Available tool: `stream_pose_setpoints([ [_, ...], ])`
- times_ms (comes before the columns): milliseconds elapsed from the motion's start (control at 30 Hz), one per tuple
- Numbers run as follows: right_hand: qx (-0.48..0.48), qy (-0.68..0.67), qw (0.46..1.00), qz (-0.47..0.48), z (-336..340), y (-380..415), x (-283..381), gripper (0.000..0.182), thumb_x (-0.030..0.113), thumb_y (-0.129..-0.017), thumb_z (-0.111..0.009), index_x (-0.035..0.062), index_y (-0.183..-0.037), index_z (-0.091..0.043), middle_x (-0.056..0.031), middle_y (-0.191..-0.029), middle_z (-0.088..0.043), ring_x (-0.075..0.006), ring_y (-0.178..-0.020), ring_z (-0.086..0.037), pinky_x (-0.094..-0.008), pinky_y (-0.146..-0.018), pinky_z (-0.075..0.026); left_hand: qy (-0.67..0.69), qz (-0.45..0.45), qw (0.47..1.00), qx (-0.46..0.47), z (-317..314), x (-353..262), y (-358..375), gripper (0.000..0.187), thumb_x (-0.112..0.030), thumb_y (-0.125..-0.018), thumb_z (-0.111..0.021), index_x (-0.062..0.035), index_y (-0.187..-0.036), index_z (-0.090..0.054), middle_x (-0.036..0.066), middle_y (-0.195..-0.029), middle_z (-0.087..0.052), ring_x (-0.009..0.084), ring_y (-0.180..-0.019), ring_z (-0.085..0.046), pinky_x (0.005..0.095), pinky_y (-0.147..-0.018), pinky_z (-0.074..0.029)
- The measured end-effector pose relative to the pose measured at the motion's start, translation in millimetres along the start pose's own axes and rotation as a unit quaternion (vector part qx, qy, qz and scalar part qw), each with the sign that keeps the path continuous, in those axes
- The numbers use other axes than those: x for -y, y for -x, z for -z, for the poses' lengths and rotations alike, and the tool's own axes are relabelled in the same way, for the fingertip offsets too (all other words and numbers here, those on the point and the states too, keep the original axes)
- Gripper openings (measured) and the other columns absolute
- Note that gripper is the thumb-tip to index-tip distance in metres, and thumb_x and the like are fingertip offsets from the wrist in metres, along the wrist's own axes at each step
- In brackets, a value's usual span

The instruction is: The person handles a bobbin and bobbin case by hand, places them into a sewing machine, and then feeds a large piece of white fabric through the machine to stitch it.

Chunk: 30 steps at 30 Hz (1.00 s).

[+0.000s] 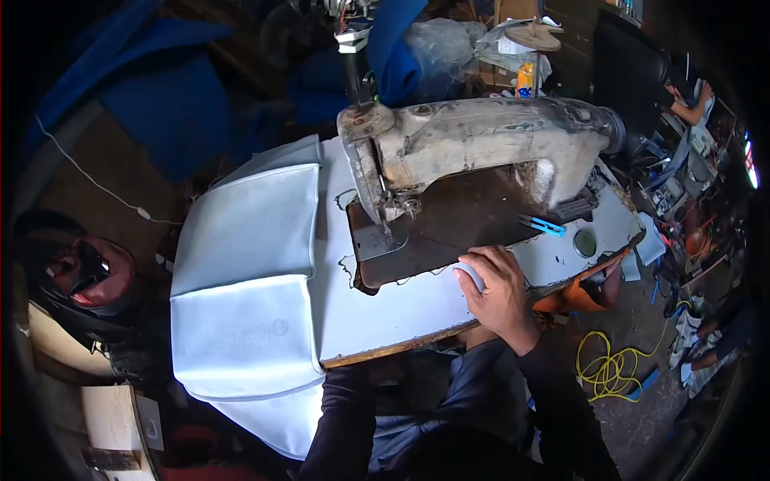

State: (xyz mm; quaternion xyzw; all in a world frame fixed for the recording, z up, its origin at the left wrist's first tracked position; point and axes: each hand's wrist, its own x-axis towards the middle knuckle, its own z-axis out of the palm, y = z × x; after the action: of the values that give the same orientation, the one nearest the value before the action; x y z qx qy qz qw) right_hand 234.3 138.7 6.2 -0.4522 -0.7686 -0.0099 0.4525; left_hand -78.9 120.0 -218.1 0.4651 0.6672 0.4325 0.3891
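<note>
My right hand (499, 293) rests at the front edge of the sewing machine's white tabletop (401, 317), with its fingers curled. A pale rounded thing (473, 276) shows between thumb and fingers, too covered to name. My left forearm, in a dark sleeve (345, 417), runs up to the table's front edge beside the seamed light-grey cover (249, 321); the left hand itself is hidden. This cover hangs over the table's left end, apart from the needle. Behind my right hand stands the worn sewing machine (481, 144), its needle area over a metal plate (377, 242).
Blue thread snips (547, 227) and a small round green-topped thing (585, 242) lie on the tabletop's right part. A yellow cord (613, 369) is coiled on the floor at right. Blue sheet material (172, 112) is at back left. Another person's arm (690, 112) shows at far right.
</note>
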Motion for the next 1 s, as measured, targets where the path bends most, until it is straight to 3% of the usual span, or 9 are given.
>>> stream_pose_setpoints([
  [400, -0.004, 0.006, 1.000, -0.006, -3.5, 0.2, 0.6, 0.018, 0.011, -0.085, -0.076, 0.0019, -0.099, -0.071, -0.0117, -0.100, -0.068, -0.0330, -0.093, -0.065, -0.0442, -0.084, -0.051, -0.030, -0.006, 0.999, -0.017, 9.8, 7.4, -10.2, 0.024, -0.011, -0.101, -0.063, -0.0040, -0.123, -0.068, 0.013, -0.112, -0.073, 0.0234, -0.101, -0.070, 0.0367, -0.090, -0.055],
  [500, 0.011, 0.016, 1.000, -0.003, -3.7, -1.5, 2.0, 0.018, 0.012, -0.085, -0.077, 0.0022, -0.099, -0.071, -0.0115, -0.101, -0.069, -0.0332, -0.094, -0.064, -0.0447, -0.084, -0.051, -0.035, -0.014, 0.999, -0.017, 6.7, 7.3, -9.4, 0.024, -0.011, -0.101, -0.064, -0.0039, -0.123, -0.068, 0.013, -0.111, -0.073, 0.0233, -0.101, -0.070, 0.0366, -0.090, -0.055],
  [600, 0.084, 0.026, 0.996, 0.031, -7.9, -14.6, 1.3, 0.020, 0.014, -0.085, -0.077, 0.0025, -0.100, -0.072, -0.0119, -0.102, -0.069, -0.0341, -0.096, -0.064, -0.0450, -0.086, -0.051, -0.039, -0.029, 0.999, -0.007, -7.1, 12.5, -9.6, 0.024, -0.011, -0.101, -0.064, -0.0039, -0.123, -0.068, 0.013, -0.111, -0.073, 0.0231, -0.101, -0.070, 0.0364, -0.090, -0.055],
  [700, 0.100, -0.078, 0.992, 0.020, -35.7, -45.3, 2.7, 0.020, 0.016, -0.084, -0.078, 0.0027, -0.099, -0.072, -0.0122, -0.103, -0.070, -0.0349, -0.097, -0.064, -0.0468, -0.091, -0.049, -0.042, -0.053, 0.998, 0.016, -27.1, 11.8, -2.2, 0.024, -0.011, -0.101, -0.064, -0.0039, -0.123, -0.068, 0.013, -0.111, -0.074, 0.0230, -0.101, -0.070, 0.0363, -0.090, -0.055],
  [800, 0.109, -0.040, 0.992, 0.044, -82.6, -66.4, -21.8, 0.017, 0.015, -0.084, -0.078, 0.0042, -0.095, -0.072, -0.0115, -0.101, -0.070, -0.0348, -0.097, -0.064, -0.0473, -0.094, -0.048, 0.068, -0.118, 0.981, 0.136, -61.6, 0.1, 30.9, 0.024, -0.011, -0.101, -0.065, -0.0038, -0.123, -0.068, 0.013, -0.111, -0.074, 0.0229, -0.101, -0.070, 0.0362, -0.090, -0.056],
  [867, 0.125, -0.064, 0.988, 0.066, -99.1, -73.0, -32.6, 0.012, 0.013, -0.085, -0.077, 0.0053, -0.092, -0.071, -0.0109, -0.097, -0.069, -0.0344, -0.095, -0.064, -0.0470, -0.095, -0.048, 0.279, -0.134, 0.892, 0.329, -69.2, -33.7, 79.5, 0.024, -0.011, -0.100, -0.065, -0.0038, -0.123, -0.068, 0.013, -0.111, -0.074, 0.0229, -0.101, -0.070, 0.0361, -0.090, -0.056],
  [900, 0.135, -0.076, 0.985, 0.077, -102.5, -74.0, -35.0, 0.010, 0.012, -0.085, -0.077, 0.0059, -0.090, -0.071, -0.0106, -0.096, -0.069, -0.0342, -0.095, -0.065, -0.0469, -0.095, -0.048, 0.013, -0.151, 0.925, 0.348, -52.8, -98.7, 118.6, 0.017, -0.009, -0.098, -0.069, -0.0029, -0.113, -0.073, 0.010, -0.100, -0.075, 0.0185, -0.095, -0.070, 0.0336, -0.085, -0.055],
  [933, 0.138, -0.079, 0.984, 0.080, -100.6, -73.6, -34.8, 0.006, 0.010, -0.086, -0.075, 0.0067, -0.087, -0.070, -0.0104, -0.092, -0.067, -0.0337, -0.092, -0.065, -0.0450, -0.094, -0.048, 0.014, -0.218, 0.910, 0.352, -42.5, -132.6, 140.9, 0.013, -0.011, -0.095, -0.073, -0.0029, -0.105, -0.075, 0.010, -0.087, -0.073, 0.0226, -0.086, -0.071, 0.0349, -0.080, -0.056],
  [1000, 0.134, -0.123, 0.982, 0.058, -86.2, -60.1, -26.0, 0.005, 0.009, -0.086, -0.073, 0.0062, -0.086, -0.069, -0.0109, -0.091, -0.067, -0.0341, -0.090, -0.065, -0.0441, -0.090, -0.049, -0.064, -0.313, 0.912, 0.257, -7.6, -194.6, 153.4, 0.016, -0.010, -0.094, -0.075, -0.0034, -0.108, -0.075, 0.011, -0.089, -0.073, 0.0267, -0.085, -0.071, 0.0354, -0.079, -0.056],
])
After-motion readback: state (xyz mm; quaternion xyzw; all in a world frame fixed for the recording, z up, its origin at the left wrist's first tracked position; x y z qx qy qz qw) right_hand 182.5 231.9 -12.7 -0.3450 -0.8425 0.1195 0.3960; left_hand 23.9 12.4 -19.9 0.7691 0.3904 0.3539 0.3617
